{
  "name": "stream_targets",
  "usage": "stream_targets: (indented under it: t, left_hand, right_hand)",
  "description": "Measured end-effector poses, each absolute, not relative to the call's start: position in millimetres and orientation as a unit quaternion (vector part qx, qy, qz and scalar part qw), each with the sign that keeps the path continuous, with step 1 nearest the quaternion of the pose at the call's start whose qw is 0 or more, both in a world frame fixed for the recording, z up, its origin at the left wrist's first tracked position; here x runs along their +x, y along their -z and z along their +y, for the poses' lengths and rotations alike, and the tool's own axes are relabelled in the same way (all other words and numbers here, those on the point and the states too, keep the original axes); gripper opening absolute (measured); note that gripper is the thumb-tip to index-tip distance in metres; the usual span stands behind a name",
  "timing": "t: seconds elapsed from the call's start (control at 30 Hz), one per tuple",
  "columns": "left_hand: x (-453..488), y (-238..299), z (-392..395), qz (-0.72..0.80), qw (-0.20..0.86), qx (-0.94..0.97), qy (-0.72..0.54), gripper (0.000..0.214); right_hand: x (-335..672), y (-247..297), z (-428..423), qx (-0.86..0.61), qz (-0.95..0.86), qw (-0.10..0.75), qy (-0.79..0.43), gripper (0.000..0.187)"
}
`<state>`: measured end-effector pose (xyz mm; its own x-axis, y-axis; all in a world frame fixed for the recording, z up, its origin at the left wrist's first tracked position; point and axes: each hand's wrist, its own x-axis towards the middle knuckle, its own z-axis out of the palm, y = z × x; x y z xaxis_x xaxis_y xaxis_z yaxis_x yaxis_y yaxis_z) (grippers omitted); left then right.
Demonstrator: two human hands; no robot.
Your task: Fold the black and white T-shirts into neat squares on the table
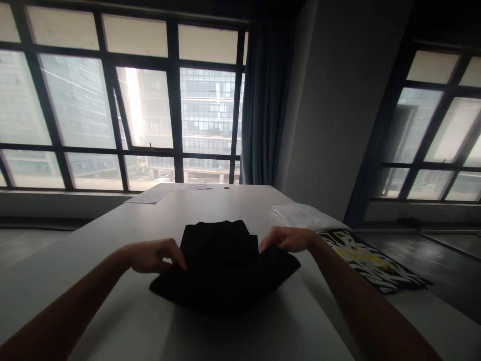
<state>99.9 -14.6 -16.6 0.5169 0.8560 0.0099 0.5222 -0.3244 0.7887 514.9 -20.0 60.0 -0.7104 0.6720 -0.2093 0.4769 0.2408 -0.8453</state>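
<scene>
black garment [221, 265] folded, long axis 9–3 o'clock | left hand [152, 255] pinching its 9 o'clock edge | right hand [287, 239] pinching 2 o'clock edge | white table [112, 311]

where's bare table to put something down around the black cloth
Bare table lies left of the black cloth, and in front of it between the forearms. The right side is crowded: white folded fabric and a patterned piece.

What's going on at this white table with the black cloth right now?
A person has both bare hands on a folded black fabric garment lying on the white table. The left hand pinches its left edge and the right hand its right edge. To the right lie a folded white cloth and a black, white and yellow patterned fabric. Paper sheets sit at the far end.
</scene>
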Motion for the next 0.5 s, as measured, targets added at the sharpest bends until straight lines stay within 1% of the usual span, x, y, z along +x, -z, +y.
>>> stream_targets:
  t: [0.07, 0.13, 0.17, 0.2, 0.23, 0.3, 0.37, 0.4, 0.43, 0.5]
  left_hand:
    - [101, 4, -7, 0.452, 0.391, 0.752, -0.277, 0.046]
    - [102, -4, 2, 0.457, 0.395, 0.714, -0.354, 0.059]
    - [103, -5, 6, 0.466, 0.401, 0.689, -0.383, 0.066]
    - [103, -3, 9, 0.481, 0.414, 0.661, -0.401, 0.073]
    - [104, 1, 12, 0.501, 0.43, 0.633, -0.404, 0.08]
    - [105, 15, 16, 0.549, 0.45, 0.593, -0.379, 0.095]
    - [108, 28, 18, 0.575, 0.438, 0.597, -0.347, 0.108]
    - [109, 32, 19, 0.58, 0.423, 0.61, -0.335, 0.109]
    - [111, 35, 20, 0.581, 0.402, 0.627, -0.328, 0.107]
    - [115, 37, 21, 0.576, 0.356, 0.659, -0.327, 0.091]
  right_hand:
    - [509, -53, -7, -0.402, -0.782, 0.221, -0.422, 0.034]
    - [500, -38, 9, -0.466, -0.75, 0.352, -0.31, 0.039]
    - [494, -29, 16, -0.503, -0.724, 0.392, -0.263, 0.042]
    - [489, -20, 22, -0.537, -0.703, 0.403, -0.233, 0.046]
    - [484, -10, 26, -0.567, -0.691, 0.391, -0.219, 0.048]
    - [476, 8, 29, -0.596, -0.702, 0.332, -0.205, 0.052]
    - [470, 21, 27, -0.59, -0.733, 0.281, -0.189, 0.057]
    - [469, 25, 25, -0.583, -0.746, 0.27, -0.178, 0.058]
    - [467, 27, 24, -0.577, -0.754, 0.266, -0.167, 0.057]
    - [465, 29, 22, -0.573, -0.76, 0.271, -0.143, 0.05]
